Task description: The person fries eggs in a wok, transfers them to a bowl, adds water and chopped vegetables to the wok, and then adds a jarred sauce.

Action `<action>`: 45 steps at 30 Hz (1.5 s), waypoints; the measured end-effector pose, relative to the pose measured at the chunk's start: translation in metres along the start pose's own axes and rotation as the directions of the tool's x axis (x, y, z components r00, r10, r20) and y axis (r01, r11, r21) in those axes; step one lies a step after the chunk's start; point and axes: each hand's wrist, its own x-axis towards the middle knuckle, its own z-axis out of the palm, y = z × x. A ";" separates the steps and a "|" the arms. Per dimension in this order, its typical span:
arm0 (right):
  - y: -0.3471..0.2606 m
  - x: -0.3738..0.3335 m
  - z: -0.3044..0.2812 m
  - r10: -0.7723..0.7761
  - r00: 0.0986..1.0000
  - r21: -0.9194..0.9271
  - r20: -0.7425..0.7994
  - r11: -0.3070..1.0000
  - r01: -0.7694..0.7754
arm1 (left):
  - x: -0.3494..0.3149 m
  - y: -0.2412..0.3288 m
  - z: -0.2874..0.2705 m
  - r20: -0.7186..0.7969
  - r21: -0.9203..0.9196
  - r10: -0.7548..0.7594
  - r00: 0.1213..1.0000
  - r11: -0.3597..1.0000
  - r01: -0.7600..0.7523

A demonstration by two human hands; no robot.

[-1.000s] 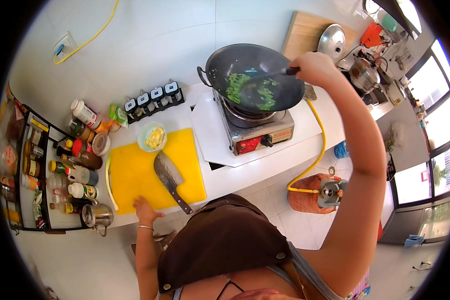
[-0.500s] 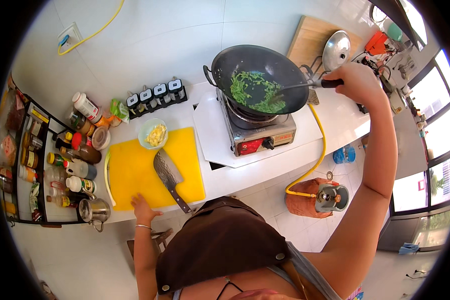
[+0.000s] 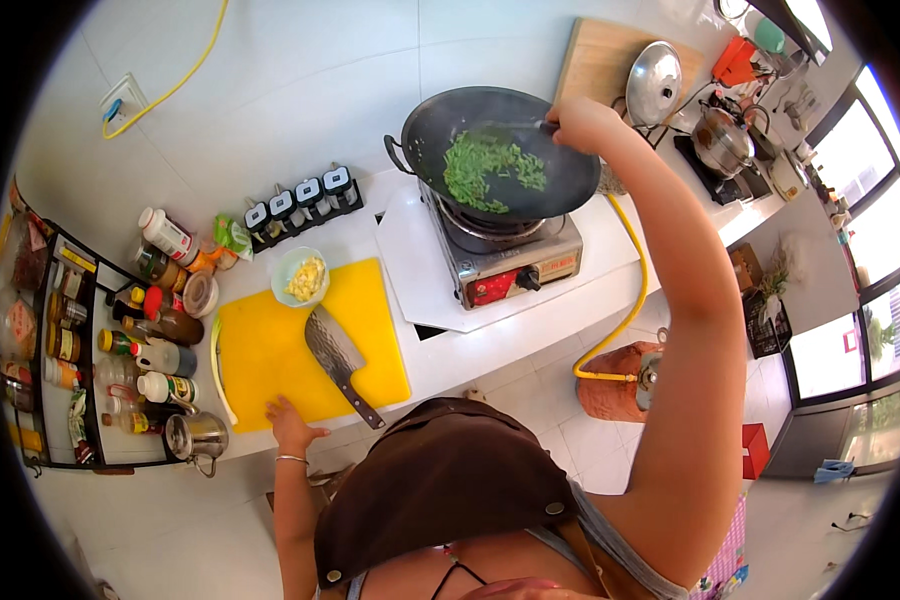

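Note:
Above the right side of the black wok, my right hand is closed around the dark handle of a spatula; its blade end is blurred and hard to make out. Chopped green vegetables lie in the wok, which sits on a portable gas stove. My left hand rests with spread fingers at the near edge of a yellow cutting board. A cleaver lies on that board, to the right of the hand. A bowl holding yellow pieces stands at the board's far edge.
Bottles and jars crowd the left counter beside a black rack. A metal pot stands near its front edge. Spice jars line the wall. A yellow hose runs down to a gas cylinder.
My right hand has swung left over the wok with the spatula. The greens have shifted into a looser heap toward the wok's left and middle. My left hand stays at the board.

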 end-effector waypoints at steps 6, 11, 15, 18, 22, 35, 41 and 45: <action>0.009 -0.100 -0.065 -0.273 0.947 -0.128 -0.166 0.959 0.254 | -0.004 -0.005 0.014 -0.027 -0.053 -0.008 1.000 0.999 0.007; 0.004 -0.081 -0.057 -0.204 0.979 -0.149 0.019 0.967 0.205 | -0.003 -0.002 0.004 0.007 0.016 -0.010 1.000 1.000 0.009; -0.010 -0.038 -0.020 -0.041 0.995 -0.124 -0.087 0.992 0.030 | -0.003 0.003 -0.006 0.020 0.034 -0.003 1.000 0.999 0.002; -0.009 -0.023 0.003 -0.009 0.983 -0.044 -0.184 0.999 0.001 | -0.004 0.005 -0.010 0.021 0.042 -0.001 1.000 0.999 0.000; 0.012 -0.030 0.008 -0.099 0.982 -0.142 -0.161 0.987 0.076 | -0.001 0.002 -0.004 0.009 0.018 -0.006 1.000 1.000 0.006; 0.023 -0.034 -0.028 -0.127 0.981 -0.282 -0.144 0.956 0.082 | 0.000 -0.001 -0.002 0.009 -0.009 0.008 1.000 1.000 -0.008; 0.032 0.004 -0.050 0.109 0.993 -0.202 -0.047 0.972 -0.117 | -0.005 0.002 -0.007 0.020 -0.042 -0.050 0.999 0.998 0.050; 0.052 0.035 -0.037 0.174 0.974 0.136 0.147 0.971 -0.195 | -0.003 0.004 -0.007 0.010 -0.019 -0.040 0.999 0.999 0.040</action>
